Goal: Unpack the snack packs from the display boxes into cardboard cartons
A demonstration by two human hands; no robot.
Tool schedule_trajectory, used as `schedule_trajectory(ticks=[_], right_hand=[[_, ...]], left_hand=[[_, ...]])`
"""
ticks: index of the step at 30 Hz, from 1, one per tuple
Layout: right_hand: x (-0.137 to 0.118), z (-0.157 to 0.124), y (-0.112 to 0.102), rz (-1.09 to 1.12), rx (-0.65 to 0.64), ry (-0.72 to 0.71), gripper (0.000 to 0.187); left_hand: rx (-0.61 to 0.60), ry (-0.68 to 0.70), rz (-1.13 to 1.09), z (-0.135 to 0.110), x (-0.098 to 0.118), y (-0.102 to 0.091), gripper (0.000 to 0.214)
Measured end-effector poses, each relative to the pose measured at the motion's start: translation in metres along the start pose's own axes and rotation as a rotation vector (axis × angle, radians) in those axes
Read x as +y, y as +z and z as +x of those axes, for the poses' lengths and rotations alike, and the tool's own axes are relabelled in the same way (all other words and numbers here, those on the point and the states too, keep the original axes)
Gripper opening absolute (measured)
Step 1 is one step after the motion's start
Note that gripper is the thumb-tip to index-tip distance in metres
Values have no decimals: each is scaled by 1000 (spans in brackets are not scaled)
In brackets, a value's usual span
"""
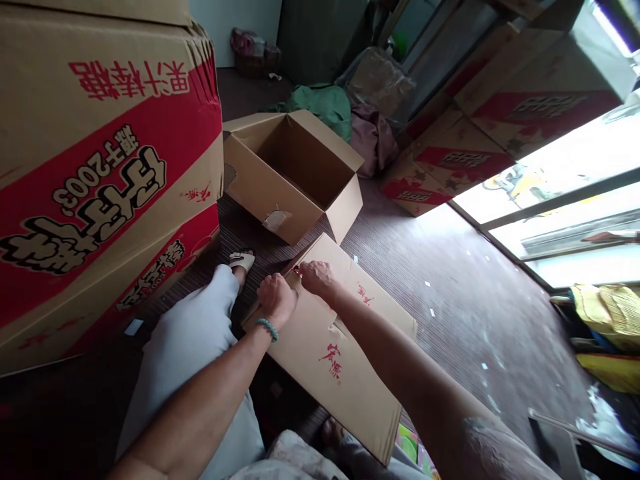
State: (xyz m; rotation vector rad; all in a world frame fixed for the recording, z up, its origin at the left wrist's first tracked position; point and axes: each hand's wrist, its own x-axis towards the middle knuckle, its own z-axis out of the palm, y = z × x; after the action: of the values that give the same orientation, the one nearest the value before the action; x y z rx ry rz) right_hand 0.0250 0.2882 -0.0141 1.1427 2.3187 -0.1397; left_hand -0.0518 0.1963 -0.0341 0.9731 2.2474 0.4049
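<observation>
1. Closed carton (367, 407) is seen on its broad side before the person, just beside open carton (280, 193) on floor (450, 333).
2. Left hand (277, 298) is curled narrow at carton's edge; contents cannot be told.
3. Right hand (319, 277) is curled narrow over carton; small red item (297, 270) is seen at fingertips, grip unclear.
4. Printed cartons (110, 160) are stacked at left.

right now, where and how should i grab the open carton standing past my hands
I'd take the open carton by the top edge of its near side, coming from above: its mouth faces up, leaving that edge exposed. The right flap splays outward and would probably bend if used for lifting.
</observation>
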Motion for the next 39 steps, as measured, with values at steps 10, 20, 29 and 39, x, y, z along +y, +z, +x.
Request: schedule_trajectory(ticks=[10,20,29,39], right_hand=[[5,-24,21,22,19,78,30],[58,-78,47,33,-161,77,28],[83,-119,77,195,-155,183,32],[82,-62,61,280,402,231,39]], left_hand=[[25,33,-2,6,-6,7,28],[-28,41,6,8,-9,6,29],[-66,109,185,10,-5,7,55],[-3,116,346,5,3,9,49]])
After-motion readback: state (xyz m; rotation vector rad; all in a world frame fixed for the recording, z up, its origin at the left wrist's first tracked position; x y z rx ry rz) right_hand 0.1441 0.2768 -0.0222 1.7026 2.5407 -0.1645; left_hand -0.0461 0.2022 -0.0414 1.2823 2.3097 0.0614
